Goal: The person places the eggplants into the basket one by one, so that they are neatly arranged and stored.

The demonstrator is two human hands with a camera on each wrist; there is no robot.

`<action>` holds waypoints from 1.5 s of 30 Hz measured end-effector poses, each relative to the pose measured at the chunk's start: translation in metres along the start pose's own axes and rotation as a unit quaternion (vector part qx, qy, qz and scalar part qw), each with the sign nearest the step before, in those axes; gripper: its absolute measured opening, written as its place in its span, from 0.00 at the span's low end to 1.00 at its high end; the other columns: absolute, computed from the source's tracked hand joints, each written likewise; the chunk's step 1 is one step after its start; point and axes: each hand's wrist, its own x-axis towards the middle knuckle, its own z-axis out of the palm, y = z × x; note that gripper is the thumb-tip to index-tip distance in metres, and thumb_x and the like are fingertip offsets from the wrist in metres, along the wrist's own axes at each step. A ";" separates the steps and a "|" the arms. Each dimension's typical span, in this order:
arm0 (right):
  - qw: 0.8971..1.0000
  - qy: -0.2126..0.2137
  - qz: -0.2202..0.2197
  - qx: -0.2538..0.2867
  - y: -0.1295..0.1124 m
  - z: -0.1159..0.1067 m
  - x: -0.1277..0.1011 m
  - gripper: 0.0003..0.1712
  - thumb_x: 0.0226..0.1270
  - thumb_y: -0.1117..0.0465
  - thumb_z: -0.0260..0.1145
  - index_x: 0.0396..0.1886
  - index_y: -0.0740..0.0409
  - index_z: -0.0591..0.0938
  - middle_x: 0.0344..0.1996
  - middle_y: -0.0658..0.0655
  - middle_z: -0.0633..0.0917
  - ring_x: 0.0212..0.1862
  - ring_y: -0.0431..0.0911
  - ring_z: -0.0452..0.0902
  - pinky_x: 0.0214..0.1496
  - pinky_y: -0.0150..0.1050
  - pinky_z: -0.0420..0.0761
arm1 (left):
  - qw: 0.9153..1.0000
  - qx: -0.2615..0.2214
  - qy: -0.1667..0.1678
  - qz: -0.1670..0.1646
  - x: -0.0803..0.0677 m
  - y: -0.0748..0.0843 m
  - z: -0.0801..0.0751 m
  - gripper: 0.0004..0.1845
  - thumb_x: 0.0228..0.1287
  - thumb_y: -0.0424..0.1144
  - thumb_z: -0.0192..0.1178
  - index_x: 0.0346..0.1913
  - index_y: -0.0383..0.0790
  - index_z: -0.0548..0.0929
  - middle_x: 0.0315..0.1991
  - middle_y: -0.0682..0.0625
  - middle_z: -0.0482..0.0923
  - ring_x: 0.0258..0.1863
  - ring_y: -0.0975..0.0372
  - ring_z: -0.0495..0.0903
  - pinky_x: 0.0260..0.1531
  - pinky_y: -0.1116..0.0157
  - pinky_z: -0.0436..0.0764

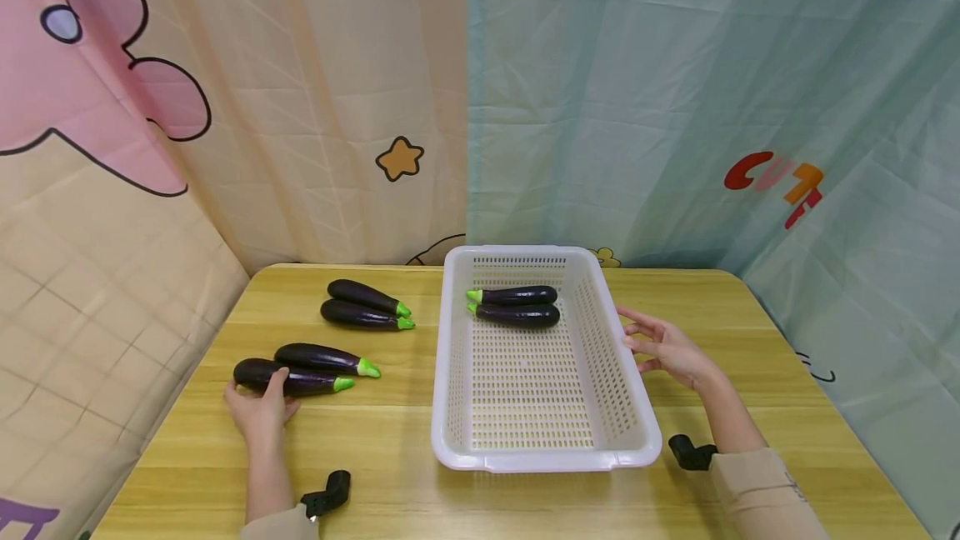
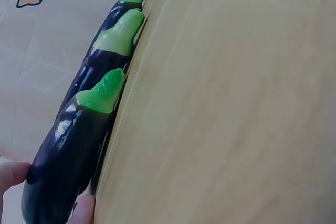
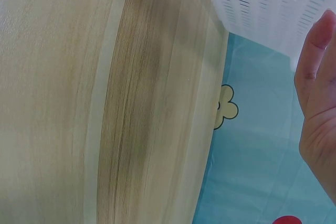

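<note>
Several dark purple eggplants with green caps lie on the wooden table point(image 1: 390, 440). My left hand point(image 1: 264, 390) grips the blunt end of the nearest eggplant point(image 1: 307, 383), which still lies on the table. The left wrist view shows that eggplant point(image 2: 68, 150) pinched between my fingertips point(image 2: 11, 174). A second eggplant point(image 1: 322, 357) lies right behind it. My right hand point(image 1: 641, 340) rests with straight fingers against the right wall of a white slotted basket point(image 1: 622, 390). Two eggplants point(image 1: 517, 305) lie at the basket's far end. In the right wrist view the hand point(image 3: 315, 98) sits beside the basket point(image 3: 262, 3).
Two more eggplants point(image 1: 363, 307) lie side by side at the back left of the table. Printed cloth hangs close behind and on both sides. The table's front edge lies near my wrists.
</note>
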 end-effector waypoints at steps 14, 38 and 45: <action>1.000 -0.002 -0.003 -0.011 0.002 -0.002 0.001 0.36 0.66 0.64 0.58 0.69 0.66 0.54 0.43 0.52 0.75 0.37 0.41 0.79 0.30 0.36 0.81 | 0.996 -0.088 0.020 0.007 0.010 -0.003 -0.002 0.46 0.57 0.44 0.62 0.70 0.55 0.42 0.40 0.50 0.58 0.28 0.69 0.74 0.24 0.69 0.81; 1.000 0.004 0.005 -0.005 -0.002 0.001 0.000 0.35 0.66 0.66 0.57 0.69 0.67 0.53 0.42 0.54 0.74 0.36 0.41 0.79 0.29 0.36 0.81 | 0.991 -0.068 -0.045 0.107 -0.029 0.075 0.052 0.40 0.59 0.40 0.61 0.69 0.57 0.49 0.45 0.52 0.56 0.35 0.64 0.72 0.26 0.72 0.80; 1.000 0.006 0.005 -0.005 -0.001 0.000 0.000 0.35 0.66 0.66 0.56 0.69 0.67 0.53 0.42 0.54 0.74 0.36 0.41 0.79 0.28 0.35 0.81 | 0.981 -0.012 -0.066 0.181 -0.037 0.094 0.077 0.38 0.58 0.38 0.61 0.67 0.60 0.54 0.46 0.52 0.60 0.30 0.65 0.74 0.25 0.74 0.79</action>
